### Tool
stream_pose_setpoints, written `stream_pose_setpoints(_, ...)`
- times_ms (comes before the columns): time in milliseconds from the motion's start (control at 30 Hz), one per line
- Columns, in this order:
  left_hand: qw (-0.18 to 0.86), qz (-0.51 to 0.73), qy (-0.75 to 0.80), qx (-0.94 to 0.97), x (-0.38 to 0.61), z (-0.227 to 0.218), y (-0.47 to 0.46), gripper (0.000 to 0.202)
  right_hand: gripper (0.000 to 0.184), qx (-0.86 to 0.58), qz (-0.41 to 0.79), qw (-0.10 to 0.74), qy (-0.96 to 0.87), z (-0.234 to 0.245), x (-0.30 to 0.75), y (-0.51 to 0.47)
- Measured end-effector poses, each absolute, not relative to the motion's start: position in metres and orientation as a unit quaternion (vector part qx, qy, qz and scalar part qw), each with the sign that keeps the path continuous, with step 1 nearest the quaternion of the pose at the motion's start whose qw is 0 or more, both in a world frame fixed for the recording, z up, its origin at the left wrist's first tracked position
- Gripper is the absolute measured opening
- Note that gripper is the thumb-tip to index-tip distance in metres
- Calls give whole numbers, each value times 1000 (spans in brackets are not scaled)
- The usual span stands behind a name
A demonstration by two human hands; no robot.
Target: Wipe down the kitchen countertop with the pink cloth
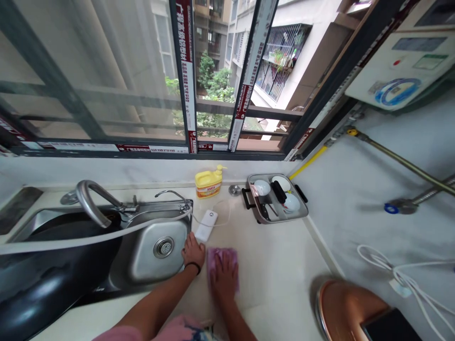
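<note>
My right hand [223, 277] lies flat, fingers spread, on a pink cloth [232, 258] pressed to the pale countertop [273, 265]. My left hand [194, 251], a black band on its wrist, rests with fingers out on the counter at the right rim of the steel sink [152, 251]. Just beyond its fingertips lies a small white device [206, 225] with a thin white cord.
A yellow pump bottle [209, 183] stands at the back wall. A metal tray [277, 215] holding white bowls and a knife sits to the right. A large black wok [46, 265] fills the sink's left side under the tap [95, 199]. A copper-coloured lid [341, 308] is near right.
</note>
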State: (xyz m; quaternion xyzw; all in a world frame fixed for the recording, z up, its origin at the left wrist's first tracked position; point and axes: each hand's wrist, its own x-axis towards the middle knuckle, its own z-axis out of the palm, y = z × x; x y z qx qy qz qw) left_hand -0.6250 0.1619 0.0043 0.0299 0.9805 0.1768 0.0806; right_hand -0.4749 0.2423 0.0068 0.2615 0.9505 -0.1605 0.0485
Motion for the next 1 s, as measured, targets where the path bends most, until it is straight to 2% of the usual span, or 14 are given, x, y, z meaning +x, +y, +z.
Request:
stream_pose_setpoints(100,78,174,981,30,-625,4,162,69,56,208,-176,65,960,-1,-453,236)
stream_pose_setpoints(167,76,172,982,29,-625,4,163,69,55,235,-156,65,957,-4,-427,259)
stream_pose_setpoints(267,76,175,981,25,-625,3,163,68,63,369,-98,40,923,-7,-376,322)
stream_pose_setpoints(400,74,186,979,25,-626,-1,162,68,76,534,-72,-43,841,-12,-314,400)
stream_pose_setpoints(567,69,196,978,30,-626,-2,162,67,80,626,-81,-86,771,-10,-330,390)
stream_pose_setpoints(633,69,195,978,28,-626,-1,162,68,78,577,-72,-84,809,-8,-362,349)
stream_pose_setpoints(833,64,191,979,26,-625,1,162,68,58,252,-147,10,956,-17,-408,219)
stream_pose_setpoints(933,65,187,980,31,-626,1,162,68,58,195,-166,30,966,-24,-389,212)
stream_pose_setpoints(1000,65,183,980,32,-626,0,162,68,55,219,-151,35,963,-25,-369,234)
